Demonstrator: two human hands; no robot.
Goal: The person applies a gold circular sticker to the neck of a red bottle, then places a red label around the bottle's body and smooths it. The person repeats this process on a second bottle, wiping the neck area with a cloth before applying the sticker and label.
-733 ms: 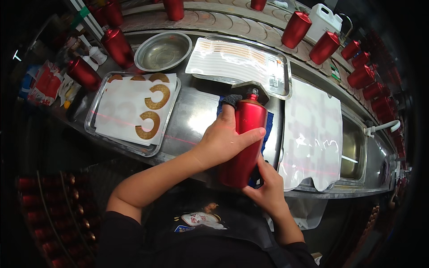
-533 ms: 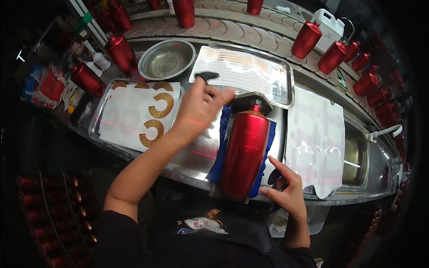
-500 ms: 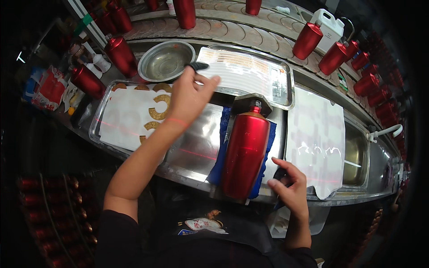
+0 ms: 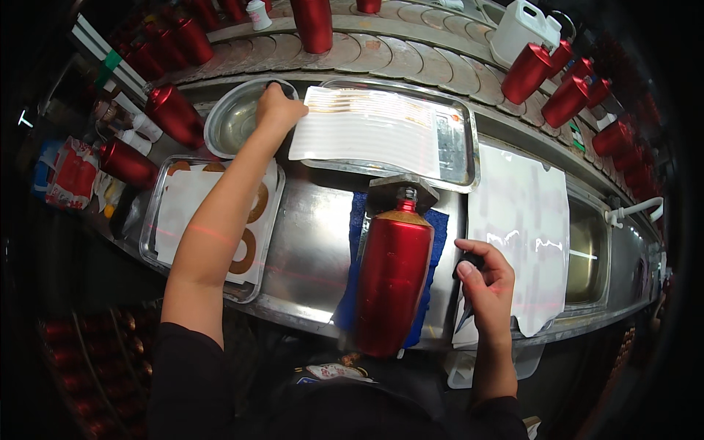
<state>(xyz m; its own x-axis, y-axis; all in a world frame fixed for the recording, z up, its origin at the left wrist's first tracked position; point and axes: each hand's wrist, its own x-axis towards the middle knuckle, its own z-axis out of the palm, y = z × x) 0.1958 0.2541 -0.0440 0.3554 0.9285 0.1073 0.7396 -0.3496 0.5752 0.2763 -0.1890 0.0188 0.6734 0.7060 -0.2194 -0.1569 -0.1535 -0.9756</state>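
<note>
My left hand (image 4: 280, 111) reaches over the right side of a round metal bowl (image 4: 214, 132). A black cover caps one fingertip, and the thumb stands apart near a corner of the white striped sheets (image 4: 367, 139). The lower fingers are hidden. A glossy red bottle (image 4: 394, 282) lies in front of me on a blue cloth (image 4: 350, 293), its neck on a dark angular rest (image 4: 385, 192). My right hand (image 4: 488, 282), beside the bottle, is closed round a slim dark pointed tool (image 4: 463, 317); black shows between thumb and index finger. Its kind is unclear.
A metal tray (image 4: 469, 158) lies under the striped sheets. At the left, another tray (image 4: 257, 293) holds white sheets and gold-brown ring pieces (image 4: 244, 253). A pale sheet (image 4: 513, 235) lies beside the sink (image 4: 603, 282). Red bottles (image 4: 312, 26) stand along the slatted conveyor (image 4: 352, 55).
My left hand has moved left and away from me, from beside the striped sheets to the bowl. My right hand stays beside the bottle, its dark tool now more visible. The view has shifted slightly.
</note>
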